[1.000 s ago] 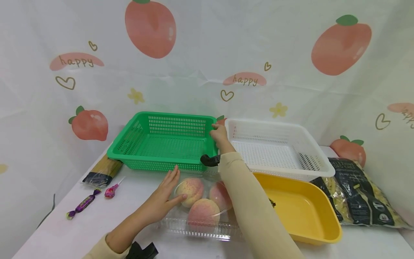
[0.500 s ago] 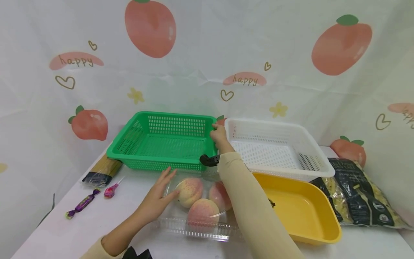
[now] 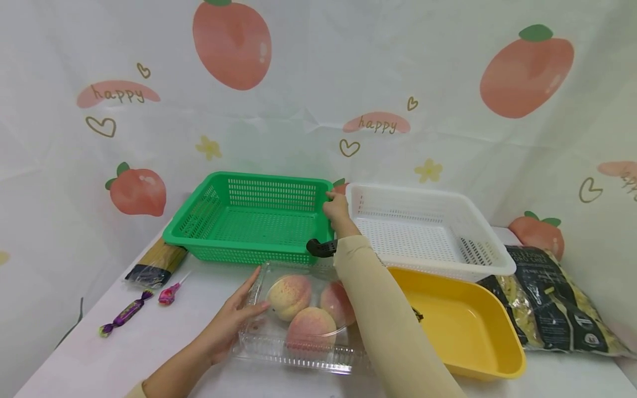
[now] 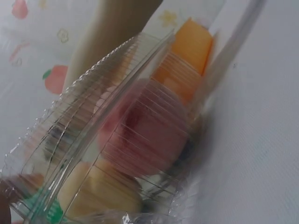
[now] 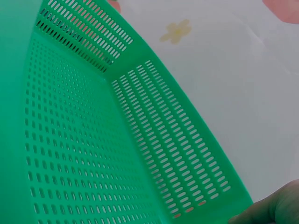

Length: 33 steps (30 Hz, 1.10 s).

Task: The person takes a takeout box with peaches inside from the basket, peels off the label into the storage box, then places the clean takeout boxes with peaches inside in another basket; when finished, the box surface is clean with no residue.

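Head view: you have both hands out over the white worktop [image 3: 99, 359], and everything below is placed from the green perforated plastic basket [image 3: 249, 221].
Right hand: your right hand [image 3: 337, 211] grips the green basket's right rim at its far corner, fingers curled over the edge; the right wrist view shows only a fingertip against that rim [image 5: 275, 212].
Left hand: your left hand [image 3: 230, 321] lies against the left end of the clear ribbed plastic clamshell box [image 3: 298, 337], thumb hooked on its edge, fingers fairly straight; whether it truly pinches the box, you cannot tell.
Box position: just in front of the green basket, close to its front wall.
Count, fruit: three pink-yellow peaches [image 3: 291, 297] in the box.
Count, containers: one green basket, one white perforated plastic basket [image 3: 428, 229] just right of it, one yellow plastic tray [image 3: 463, 326] in front of the white one.
Count, other: two purple-wrapped sweets [image 3: 126, 313], one bundle of dry spaghetti [image 3: 156, 262], both left-front of the green basket; one dark bag of pasta [image 3: 552, 304] far to its right.
Risk, box: thin plastic may buckle or pop open under a one-sided grip, and the peaches would roll.
Risk, basket: pulling by one corner could swing it into the box or the white basket.
Risk, sleeve: your right forearm crosses above the box and could knock it.
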{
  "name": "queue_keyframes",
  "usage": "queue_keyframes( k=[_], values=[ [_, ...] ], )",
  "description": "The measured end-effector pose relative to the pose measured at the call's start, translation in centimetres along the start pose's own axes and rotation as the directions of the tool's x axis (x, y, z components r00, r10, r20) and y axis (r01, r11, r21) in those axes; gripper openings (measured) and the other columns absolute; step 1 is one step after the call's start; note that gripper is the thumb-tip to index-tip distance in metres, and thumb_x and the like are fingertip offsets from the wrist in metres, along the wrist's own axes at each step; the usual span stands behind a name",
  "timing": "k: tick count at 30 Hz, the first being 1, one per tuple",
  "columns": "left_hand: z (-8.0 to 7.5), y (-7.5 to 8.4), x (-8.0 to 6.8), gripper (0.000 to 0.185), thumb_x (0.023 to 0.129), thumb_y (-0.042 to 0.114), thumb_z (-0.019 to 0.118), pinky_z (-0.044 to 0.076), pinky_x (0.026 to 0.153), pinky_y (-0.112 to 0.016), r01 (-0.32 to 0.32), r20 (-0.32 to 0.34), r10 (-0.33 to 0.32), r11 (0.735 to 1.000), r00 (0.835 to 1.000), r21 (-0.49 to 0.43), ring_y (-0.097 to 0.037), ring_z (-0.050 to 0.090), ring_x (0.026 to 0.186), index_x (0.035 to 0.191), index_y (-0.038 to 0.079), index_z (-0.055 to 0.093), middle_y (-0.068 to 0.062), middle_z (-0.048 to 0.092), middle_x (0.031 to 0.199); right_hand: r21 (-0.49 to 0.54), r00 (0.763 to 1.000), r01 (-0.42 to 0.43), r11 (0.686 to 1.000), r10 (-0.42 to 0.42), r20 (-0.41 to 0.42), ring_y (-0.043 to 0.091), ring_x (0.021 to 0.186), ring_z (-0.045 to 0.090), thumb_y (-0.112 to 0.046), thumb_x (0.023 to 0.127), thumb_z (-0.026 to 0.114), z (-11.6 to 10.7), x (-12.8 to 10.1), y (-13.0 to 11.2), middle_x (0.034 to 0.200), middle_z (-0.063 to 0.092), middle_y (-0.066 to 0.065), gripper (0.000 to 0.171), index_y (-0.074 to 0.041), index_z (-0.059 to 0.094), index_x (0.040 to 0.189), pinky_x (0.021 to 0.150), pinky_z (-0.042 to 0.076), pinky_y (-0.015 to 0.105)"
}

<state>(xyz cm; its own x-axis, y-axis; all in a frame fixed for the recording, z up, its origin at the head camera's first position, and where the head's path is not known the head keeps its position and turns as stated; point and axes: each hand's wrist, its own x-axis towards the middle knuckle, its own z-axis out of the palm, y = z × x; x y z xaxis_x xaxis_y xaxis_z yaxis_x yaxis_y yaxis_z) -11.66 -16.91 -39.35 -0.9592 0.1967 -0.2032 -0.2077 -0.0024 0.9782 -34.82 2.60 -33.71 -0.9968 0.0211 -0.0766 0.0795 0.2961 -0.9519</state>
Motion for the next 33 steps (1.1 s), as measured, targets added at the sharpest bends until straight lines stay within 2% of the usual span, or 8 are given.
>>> queue_keyframes(
  k=[2, 8, 15, 19, 21, 26, 29, 33],
  values=[
    [0.1, 0.0, -0.1, 0.077, 0.092, 0.023, 0.056, 0.033, 0.103, -0.061, -0.009, 0.006, 0.009, 1.0, 1.0, -0.014, -0.047, 0.006, 0.14, 0.15, 0.037, 0.008, -0.016, -0.013, 0.156, 0.001, 1.0, 0.0, 1.0, 0.0, 0.001, 0.025, 0.143, 0.017, 0.008, 0.091, 0.038, 0.0, 0.0, 0.0, 0.155, 0.023, 0.002, 0.052, -0.004, 0.038, 0.142, 0.115, 0.024, 0.037],
    [0.3, 0.0, -0.2, 0.068, 0.094, 0.021, 0.052, 0.026, 0.106, -0.062, -0.078, 0.011, 0.078, 0.997, 0.997, 0.011, -0.041, -0.009, 0.142, 0.15, 0.031, 0.014, -0.008, -0.008, 0.158, -0.001, 1.0, -0.008, 1.0, 0.008, -0.001, 0.026, 0.143, 0.019, 0.007, 0.092, 0.038, -0.1, -0.1, -0.1, 0.155, 0.024, 0.004, 0.051, -0.004, 0.038, 0.142, 0.114, 0.025, 0.039],
    [0.5, 0.2, -0.8, 0.047, 0.094, 0.017, 0.052, 0.043, 0.101, -0.045, -0.127, -0.059, 0.13, 0.991, 0.99, 0.049, -0.033, 0.026, 0.136, 0.139, 0.006, 0.042, -0.012, 0.031, 0.15, -0.001, 1.0, -0.014, 1.0, 0.014, -0.002, 0.027, 0.142, 0.021, 0.007, 0.092, 0.038, -0.1, 0.0, -0.1, 0.153, 0.028, 0.008, 0.05, -0.004, 0.039, 0.141, 0.114, 0.026, 0.041],
    [0.0, 0.4, -1.6, 0.047, 0.095, 0.017, 0.052, 0.049, 0.095, -0.033, -0.141, -0.093, 0.147, 0.988, 0.985, 0.067, -0.03, 0.031, 0.134, 0.139, 0.004, 0.043, -0.012, 0.033, 0.148, 0.002, 1.0, -0.014, 1.0, 0.014, 0.002, 0.027, 0.142, 0.02, 0.007, 0.092, 0.038, 0.0, 0.0, -0.1, 0.153, 0.028, 0.008, 0.051, -0.004, 0.039, 0.141, 0.114, 0.025, 0.041],
    [-0.5, 0.5, -2.1, 0.048, 0.095, 0.019, 0.052, 0.05, 0.093, -0.028, -0.138, -0.112, 0.146, 0.987, 0.983, 0.078, -0.02, 0.036, 0.133, 0.14, 0.006, 0.041, -0.01, 0.031, 0.149, -0.001, 1.0, -0.011, 1.0, 0.011, 0.001, 0.027, 0.142, 0.02, 0.007, 0.092, 0.039, 0.0, 0.0, -0.1, 0.153, 0.028, 0.008, 0.05, -0.004, 0.039, 0.141, 0.114, 0.025, 0.041],
    [-1.7, 0.4, -3.4, 0.05, 0.095, 0.022, 0.053, 0.05, 0.088, -0.02, -0.151, -0.151, 0.165, 0.983, 0.975, 0.104, 0.009, 0.046, 0.117, 0.142, 0.009, 0.04, 0.01, 0.04, 0.143, -0.008, 1.0, -0.002, 1.0, 0.002, -0.009, 0.028, 0.142, 0.022, 0.007, 0.091, 0.039, 0.1, 0.0, 0.0, 0.152, 0.029, 0.009, 0.05, -0.002, 0.04, 0.14, 0.114, 0.026, 0.041],
    [-2.3, 0.3, -4.1, 0.049, 0.095, 0.018, 0.053, 0.05, 0.086, -0.017, -0.204, -0.156, 0.221, 0.972, 0.963, 0.115, 0.01, 0.048, 0.114, 0.141, 0.006, 0.04, 0.024, 0.044, 0.133, -0.013, 1.0, -0.008, 1.0, 0.007, -0.019, 0.026, 0.142, 0.022, 0.007, 0.091, 0.039, 0.2, 0.1, 0.0, 0.153, 0.029, 0.006, 0.05, -0.003, 0.041, 0.14, 0.113, 0.027, 0.039],
    [-2.8, 0.3, -4.7, 0.047, 0.096, 0.011, 0.051, 0.051, 0.083, -0.016, -0.291, -0.148, 0.307, 0.949, 0.94, 0.12, 0.007, 0.053, 0.11, 0.14, 0.002, 0.039, 0.031, 0.046, 0.127, -0.03, 0.999, -0.013, 0.999, 0.012, -0.03, 0.023, 0.143, 0.02, 0.007, 0.091, 0.038, 0.3, 0.4, 0.1, 0.154, 0.027, 0.0, 0.05, -0.003, 0.042, 0.139, 0.113, 0.027, 0.036]
  ],
)
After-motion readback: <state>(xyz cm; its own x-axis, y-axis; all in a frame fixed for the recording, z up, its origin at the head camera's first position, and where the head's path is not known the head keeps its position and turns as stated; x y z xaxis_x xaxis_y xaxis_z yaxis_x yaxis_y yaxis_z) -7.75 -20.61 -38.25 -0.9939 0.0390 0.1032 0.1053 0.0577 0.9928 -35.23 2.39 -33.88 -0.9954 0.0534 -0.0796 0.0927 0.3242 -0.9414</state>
